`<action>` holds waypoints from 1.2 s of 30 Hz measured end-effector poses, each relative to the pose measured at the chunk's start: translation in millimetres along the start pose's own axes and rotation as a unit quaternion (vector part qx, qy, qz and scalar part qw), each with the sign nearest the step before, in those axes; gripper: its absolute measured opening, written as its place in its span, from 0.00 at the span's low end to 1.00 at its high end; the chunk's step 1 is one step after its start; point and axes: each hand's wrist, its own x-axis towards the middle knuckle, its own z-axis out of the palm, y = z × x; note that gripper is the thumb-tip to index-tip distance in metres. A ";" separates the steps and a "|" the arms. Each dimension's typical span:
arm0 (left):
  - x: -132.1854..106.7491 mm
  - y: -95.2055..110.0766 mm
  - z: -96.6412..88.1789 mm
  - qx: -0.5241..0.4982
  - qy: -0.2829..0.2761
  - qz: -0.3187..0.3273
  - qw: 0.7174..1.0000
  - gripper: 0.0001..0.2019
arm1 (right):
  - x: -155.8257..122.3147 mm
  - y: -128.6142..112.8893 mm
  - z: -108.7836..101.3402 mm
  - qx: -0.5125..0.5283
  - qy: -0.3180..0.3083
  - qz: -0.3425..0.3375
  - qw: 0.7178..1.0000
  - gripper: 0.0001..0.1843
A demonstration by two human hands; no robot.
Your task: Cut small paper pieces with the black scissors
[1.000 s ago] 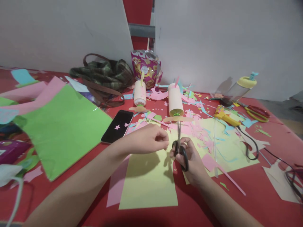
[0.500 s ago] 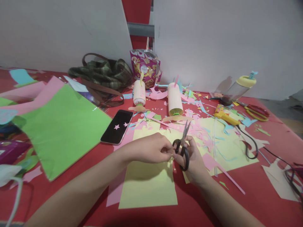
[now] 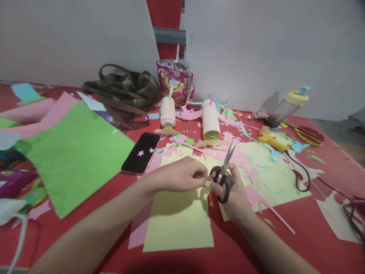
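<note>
My right hand [image 3: 232, 192] grips black-handled scissors [image 3: 222, 176], blades pointing up and to the right, slightly apart. My left hand [image 3: 182, 176] is curled in a pinch right beside the scissor handles; what its fingertips hold is too small to make out. Both hands hover over a yellow paper sheet [image 3: 179, 224] lying on the red table [image 3: 285, 243]. Pink paper scraps [image 3: 228, 154] lie just beyond the hands.
A green sheet [image 3: 74, 156] and a phone [image 3: 141, 152] lie to the left. Two paper-wrapped rolls [image 3: 211, 120] stand behind, with a plaid bag [image 3: 125, 91] and snack pouch [image 3: 174, 80]. A yellow glue gun [image 3: 270, 142], red-yellow scissors [image 3: 309, 136] and a bottle [image 3: 288, 106] are at right.
The scissors have tilted from upright to leaning right. My left hand has moved right and closed in against the scissor handles.
</note>
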 end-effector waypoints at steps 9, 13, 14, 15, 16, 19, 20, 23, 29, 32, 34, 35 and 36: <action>1.4 -2.2 4.4 -0.023 0.009 -0.008 1.000 0.11 | 1.6 1.7 -2.0 0.002 0.016 -0.010 1.000 0.21; 2.4 -1.8 5.8 -0.032 0.015 -0.007 0.999 0.11 | 1.5 1.1 -2.2 0.006 0.014 -0.010 1.000 0.20; 2.6 -1.8 5.9 -0.029 0.015 -0.007 0.999 0.11 | 1.4 1.1 -2.3 0.005 0.013 -0.011 1.000 0.21; 2.8 -1.8 6.2 -0.026 0.016 -0.005 1.000 0.10 | 1.5 1.2 -2.4 0.004 0.013 -0.011 1.000 0.21; 2.9 -1.9 6.4 -0.022 0.018 -0.004 1.000 0.10 | 1.5 1.5 -2.5 0.004 0.014 -0.013 1.000 0.21; 3.2 -2.2 7.4 -0.014 0.024 -0.003 1.000 0.10 | 1.7 2.3 -3.1 0.004 0.015 -0.015 1.000 0.21; 3.3 -2.4 7.5 -0.014 0.026 -0.004 1.000 0.10 | 1.8 2.6 -3.3 0.005 0.015 -0.015 1.000 0.21; 3.6 -3.0 6.0 -0.020 0.028 -0.006 0.999 0.09 | 1.5 3.5 -3.8 0.006 0.010 -0.013 1.000 0.20; 2.3 -3.4 -4.4 -0.066 0.132 -0.037 0.988 0.08 | 0.3 5.4 -2.4 0.010 -0.017 -0.001 1.000 0.16; 0.9 -1.6 -8.6 -0.129 0.182 -0.058 0.973 0.08 | -0.9 5.0 -1.2 0.012 -0.062 0.003 0.998 0.15; 0.2 0.0 -10.4 -0.162 0.190 -0.067 0.966 0.08 | -2.0 4.3 -0.6 0.008 -0.091 0.005 0.996 0.16; -0.1 0.7 -10.9 -0.170 0.189 -0.068 0.965 0.08 | -2.5 4.0 -0.5 0.006 -0.105 0.008 0.994 0.16; -0.3 1.2 -11.2 -0.174 0.187 -0.067 0.965 0.08 | -2.9 3.7 -0.4 0.002 -0.117 0.012 0.993 0.17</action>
